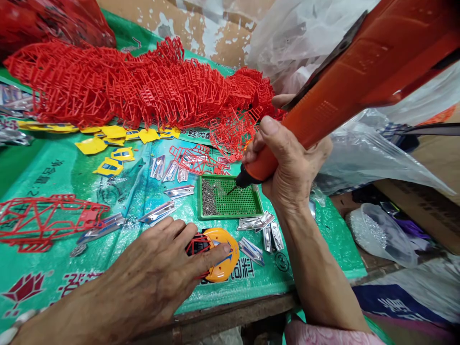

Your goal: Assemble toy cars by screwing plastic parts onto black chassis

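From where I operate, the head view gives me 2 hands at work over a green printed sheet (266, 287). My right hand (291, 158) is wrapped around a red power screwdriver (334, 81), fingers clenched on its lower barrel, its thin bit (232, 190) slanting down over the green tray (244, 199); I cannot tell whether the tip touches anything. Small screws (209, 201) crowd the tray's left side. Nearer to me, just below the tray, my left hand (161, 258) grasps an orange toy car (219, 235), thumb laid across its shell and the other fingers bent over its darker red-and-black end. Silver strips (179, 191) lie scattered on both sides of the tray, with 1 touching a large red frame (91, 215) at far left. Behind, I have a long heap of red frames (125, 86), with yellow panels (91, 145) along its near edge at left. Well off to the right, a translucent tub (398, 249) holds small clear pieces.
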A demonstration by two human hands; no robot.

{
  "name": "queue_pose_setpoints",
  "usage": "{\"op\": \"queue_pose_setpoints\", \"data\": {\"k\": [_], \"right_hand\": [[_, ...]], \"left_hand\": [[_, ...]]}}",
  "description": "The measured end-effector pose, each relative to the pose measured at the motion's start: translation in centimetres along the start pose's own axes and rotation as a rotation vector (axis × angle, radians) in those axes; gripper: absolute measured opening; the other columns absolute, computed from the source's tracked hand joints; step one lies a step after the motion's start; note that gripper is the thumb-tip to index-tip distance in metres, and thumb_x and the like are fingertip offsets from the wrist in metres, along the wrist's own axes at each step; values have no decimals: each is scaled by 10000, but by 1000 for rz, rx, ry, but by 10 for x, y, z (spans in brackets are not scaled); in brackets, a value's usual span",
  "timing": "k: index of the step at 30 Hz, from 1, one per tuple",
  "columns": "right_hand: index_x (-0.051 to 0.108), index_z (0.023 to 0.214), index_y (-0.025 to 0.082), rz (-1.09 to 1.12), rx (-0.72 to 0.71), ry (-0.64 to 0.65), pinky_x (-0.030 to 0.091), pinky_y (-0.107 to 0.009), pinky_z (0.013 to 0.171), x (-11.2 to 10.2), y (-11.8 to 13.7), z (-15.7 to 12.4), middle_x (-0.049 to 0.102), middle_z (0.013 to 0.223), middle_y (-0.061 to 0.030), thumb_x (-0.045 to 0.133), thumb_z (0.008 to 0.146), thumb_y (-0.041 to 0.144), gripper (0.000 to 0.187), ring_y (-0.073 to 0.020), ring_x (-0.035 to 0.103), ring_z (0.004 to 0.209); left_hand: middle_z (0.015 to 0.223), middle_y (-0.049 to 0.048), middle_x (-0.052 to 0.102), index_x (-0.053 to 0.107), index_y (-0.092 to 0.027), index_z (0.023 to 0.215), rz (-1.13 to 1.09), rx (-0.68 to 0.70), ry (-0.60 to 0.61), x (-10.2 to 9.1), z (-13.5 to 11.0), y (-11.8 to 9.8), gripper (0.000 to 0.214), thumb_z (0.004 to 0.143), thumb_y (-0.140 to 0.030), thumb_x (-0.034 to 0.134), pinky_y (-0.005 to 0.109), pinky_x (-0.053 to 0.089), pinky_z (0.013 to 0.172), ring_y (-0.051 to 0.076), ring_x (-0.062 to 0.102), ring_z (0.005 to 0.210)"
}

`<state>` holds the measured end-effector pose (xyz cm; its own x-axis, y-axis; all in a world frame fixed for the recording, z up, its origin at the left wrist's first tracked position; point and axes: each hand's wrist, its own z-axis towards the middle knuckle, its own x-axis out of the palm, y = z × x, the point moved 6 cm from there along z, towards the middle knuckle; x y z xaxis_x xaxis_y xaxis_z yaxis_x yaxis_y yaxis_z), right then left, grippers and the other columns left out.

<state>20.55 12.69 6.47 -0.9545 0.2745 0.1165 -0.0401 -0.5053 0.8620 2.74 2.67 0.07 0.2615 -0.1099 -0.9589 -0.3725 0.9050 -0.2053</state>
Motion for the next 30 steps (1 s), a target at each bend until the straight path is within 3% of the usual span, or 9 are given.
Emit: {"op": "queue_pose_setpoints", "data": {"k": [8,15,24,30], "right_hand": [[667,1086,286,43,-26,-13,458,-249,383,0,2,1,579,575,78,826,748,339,376,-119,538,428],[645,1149,305,41,-19,22,480,-264,410,0,2,0,584,583,72,829,753,330,437,-133,551,450],[590,1207,323,-76,-53,45,475,-313,411,1,-1,-3,574,604,56,837,724,464,560,-158,549,450],[671,1026,263,-24,-101,-44,451,-279,373,2,15,-2,567,568,71,836,730,310,342,-131,550,416]], "left_hand": [[957,57,578,422,-294,1467,-5,5,2,-1,-1,1,547,946,-152,509,399,433,701,246,546,796],[956,60,574,382,-281,1494,24,18,-9,0,-1,0,579,943,-168,517,396,428,702,247,539,800],[955,52,572,384,-304,1477,1,-2,24,2,1,1,561,947,-166,505,389,431,688,252,553,797],[947,53,579,396,-309,1464,38,-31,37,0,2,0,573,927,-178,545,383,436,689,253,557,793]]}}
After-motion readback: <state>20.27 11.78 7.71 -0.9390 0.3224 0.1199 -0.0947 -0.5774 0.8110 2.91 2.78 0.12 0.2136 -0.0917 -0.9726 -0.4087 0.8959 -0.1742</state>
